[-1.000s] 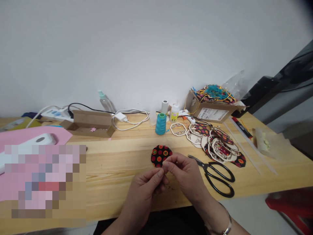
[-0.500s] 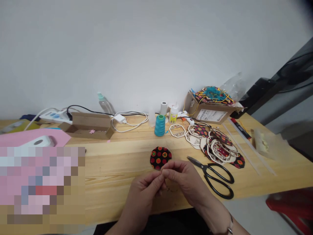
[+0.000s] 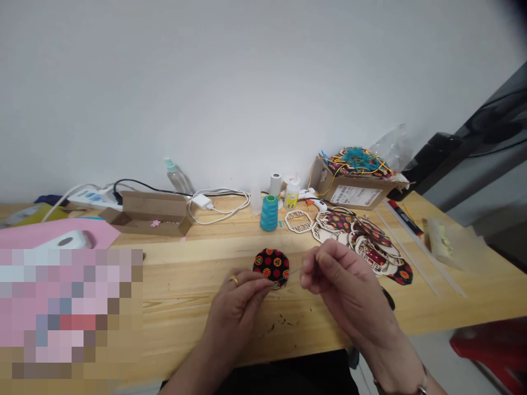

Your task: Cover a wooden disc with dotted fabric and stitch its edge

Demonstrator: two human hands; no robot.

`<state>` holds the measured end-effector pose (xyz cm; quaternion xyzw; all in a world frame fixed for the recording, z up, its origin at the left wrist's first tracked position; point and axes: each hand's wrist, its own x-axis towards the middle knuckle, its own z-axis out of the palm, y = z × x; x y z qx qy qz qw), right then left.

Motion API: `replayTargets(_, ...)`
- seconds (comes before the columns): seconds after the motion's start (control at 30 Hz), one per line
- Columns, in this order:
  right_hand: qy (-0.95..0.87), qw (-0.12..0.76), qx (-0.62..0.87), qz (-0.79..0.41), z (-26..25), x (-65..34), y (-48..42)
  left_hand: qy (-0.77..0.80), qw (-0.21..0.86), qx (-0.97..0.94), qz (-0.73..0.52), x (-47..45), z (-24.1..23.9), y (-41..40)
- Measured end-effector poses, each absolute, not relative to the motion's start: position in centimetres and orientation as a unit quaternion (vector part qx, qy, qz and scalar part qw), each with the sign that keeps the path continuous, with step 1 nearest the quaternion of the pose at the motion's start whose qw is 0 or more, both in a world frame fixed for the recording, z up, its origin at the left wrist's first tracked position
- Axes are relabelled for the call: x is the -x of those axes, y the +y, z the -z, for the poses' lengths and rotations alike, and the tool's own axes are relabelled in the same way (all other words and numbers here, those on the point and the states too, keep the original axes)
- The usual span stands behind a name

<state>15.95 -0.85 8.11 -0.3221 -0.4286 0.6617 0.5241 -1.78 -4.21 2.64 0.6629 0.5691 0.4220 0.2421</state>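
My left hand (image 3: 239,304), with a ring on one finger, is closed in a pinch at the lower edge of a round black fabric piece (image 3: 269,263) with red and orange flower patterns. My right hand (image 3: 341,282) is raised to the right, its thumb and fingers pinched together. A thin thread (image 3: 295,270) shows faintly between the two hands; its ends are hidden in the fingers. Behind my right wrist, the black-handled scissors (image 3: 388,298) are mostly covered. Dark scraps (image 3: 282,320) lie on the wood near my hands.
A teal thread cone (image 3: 269,214) and a glue bottle (image 3: 292,195) stand at the back. Right of them are a lattice wooden frame (image 3: 299,221), piled frames and fabric pieces (image 3: 373,247), and a full cardboard box (image 3: 349,189). An open brown box (image 3: 150,214) sits left on the wooden table (image 3: 185,274).
My hands were together at the fabric piece's lower edge. My right hand has moved right and up, away from my left, and now covers most of the scissors. The fabric piece stays in place.
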Motion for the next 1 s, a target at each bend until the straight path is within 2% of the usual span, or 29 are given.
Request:
replayTargets(0.1, -0.459, 0.555, 0.311, -0.62, -8.9, -16.1, -0.5, 0.62, 0.08, -0.618, -0.477, 2.7, -3.8, -4.3)
replayTargets(0.17, -0.484, 0.557, 0.306, -0.601, -8.9, -16.0, -0.4, 0.638, 0.09, -0.576, -0.502, 2.8, -5.1, -5.2)
replayTargets(0.2, -0.497, 0.552, 0.31, -0.594, -8.7, -15.9, -0.6, 0.637, 0.165, -0.57, -0.491, 2.6, -5.7, -5.7)
replayTargets(0.33, -0.57, 0.492, 0.34, -0.563, -8.2, -15.6, -2.1, 0.551, 0.627, -0.406, -0.37, 1.1, -6.7, -7.5)
replayTargets(0.37, -0.6, 0.469, 0.341, -0.551, -8.0, -15.6, -2.7, 0.509, 0.702, -0.347, -0.358, 0.7, -6.6, -7.7)
replayTargets(0.43, -0.674, 0.416, 0.316, -0.522, -7.7, -15.7, -3.8, 0.44, 0.777, -0.259, -0.367, 0.2, -6.2, -7.7)
replayTargets(0.6, -0.819, 0.285, 0.227, -0.443, -6.3, -15.9, -5.4, 0.411, 0.789, -0.209, -0.406, 0.2, -5.3, -6.8)
replayTargets(0.77, -0.883, 0.096, 0.222, -0.401, -5.2, -15.3, -5.6, 0.452, 0.773, -0.193, -0.401, 0.6, -5.0, -6.4)
replayTargets(0.9, -0.925, 0.036, 0.146, -0.349, -3.9, -14.9, -5.8, 0.474, 0.757, -0.161, -0.421, 0.6, -5.0, -5.9)
replayTargets(1.0, -0.932, -0.02, 0.172, -0.319, -2.5, -14.8, -6.6, 0.471, 0.75, -0.161, -0.435, 0.6, -5.0, -5.5)
